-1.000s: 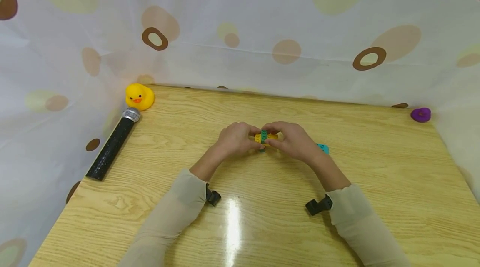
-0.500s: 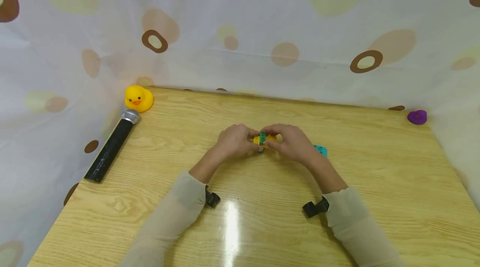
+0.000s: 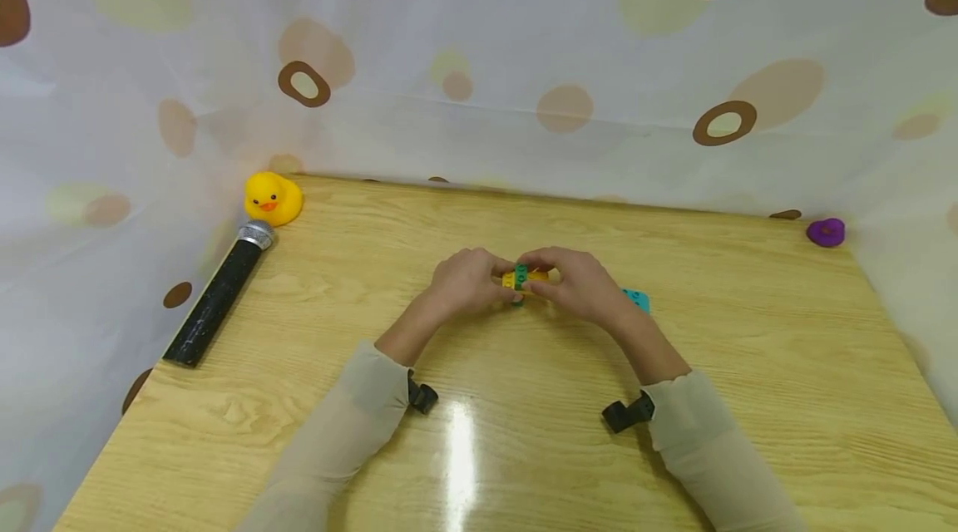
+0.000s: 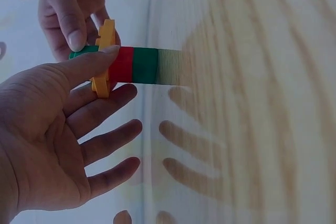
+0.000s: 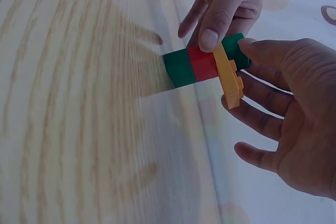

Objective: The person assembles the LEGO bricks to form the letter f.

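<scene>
A short tower of toy building bricks stands upright on the wooden table, between both hands. From the bottom it goes green brick [image 4: 145, 65], red brick [image 5: 201, 62], a longer yellow brick [image 5: 229, 80] laid crosswise, and a green brick [image 3: 521, 276] on top. My left hand [image 3: 471, 283] pinches the tower at the yellow and red bricks, its thumb in front and its other fingers spread. From the other side, my right hand [image 3: 585, 284] pinches the top green brick, thumb against its side, with fingers around the yellow brick's end.
A teal studded brick [image 3: 638, 300] lies behind the right wrist, partly hidden. At the left edge are a black microphone [image 3: 217, 299] and a yellow rubber duck [image 3: 273, 199]. A small purple toy [image 3: 827, 233] sits at the far right corner, and a patterned curtain [image 3: 479, 58] surrounds the table [image 3: 359, 233].
Both hands keep the same hold on the brick tower. The whole head view has shifted slightly, so everything appears a little farther left.
</scene>
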Tool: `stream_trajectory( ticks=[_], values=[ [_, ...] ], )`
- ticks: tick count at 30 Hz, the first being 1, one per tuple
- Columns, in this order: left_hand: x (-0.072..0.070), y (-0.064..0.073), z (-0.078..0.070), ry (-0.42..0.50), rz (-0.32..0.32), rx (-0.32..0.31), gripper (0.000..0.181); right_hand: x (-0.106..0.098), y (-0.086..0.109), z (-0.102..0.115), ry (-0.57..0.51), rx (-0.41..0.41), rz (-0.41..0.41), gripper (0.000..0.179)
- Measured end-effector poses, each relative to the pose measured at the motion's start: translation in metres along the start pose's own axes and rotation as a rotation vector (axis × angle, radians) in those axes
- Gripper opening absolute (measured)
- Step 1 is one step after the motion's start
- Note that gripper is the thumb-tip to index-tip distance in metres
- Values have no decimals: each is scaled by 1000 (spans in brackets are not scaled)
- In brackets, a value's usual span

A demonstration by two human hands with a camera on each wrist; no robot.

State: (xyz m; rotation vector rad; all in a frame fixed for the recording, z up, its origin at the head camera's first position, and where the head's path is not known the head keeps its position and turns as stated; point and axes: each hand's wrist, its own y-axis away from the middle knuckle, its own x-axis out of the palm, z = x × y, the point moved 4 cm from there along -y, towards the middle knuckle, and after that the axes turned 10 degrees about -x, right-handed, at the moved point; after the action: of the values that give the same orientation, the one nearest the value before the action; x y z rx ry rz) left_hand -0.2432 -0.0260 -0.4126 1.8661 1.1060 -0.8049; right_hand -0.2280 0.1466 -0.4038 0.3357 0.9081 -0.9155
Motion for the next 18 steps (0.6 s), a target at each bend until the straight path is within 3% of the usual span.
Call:
stream_trajectory(
  ticks=[10,18],
  values=[
    [0,0,-1,-36,6,-3,54,-4,6,-2,1,-17,0,45],
    [0,0,-1,-49,-14,-20,58,-28,25,-18,27,58,-44,50]
  ],
)
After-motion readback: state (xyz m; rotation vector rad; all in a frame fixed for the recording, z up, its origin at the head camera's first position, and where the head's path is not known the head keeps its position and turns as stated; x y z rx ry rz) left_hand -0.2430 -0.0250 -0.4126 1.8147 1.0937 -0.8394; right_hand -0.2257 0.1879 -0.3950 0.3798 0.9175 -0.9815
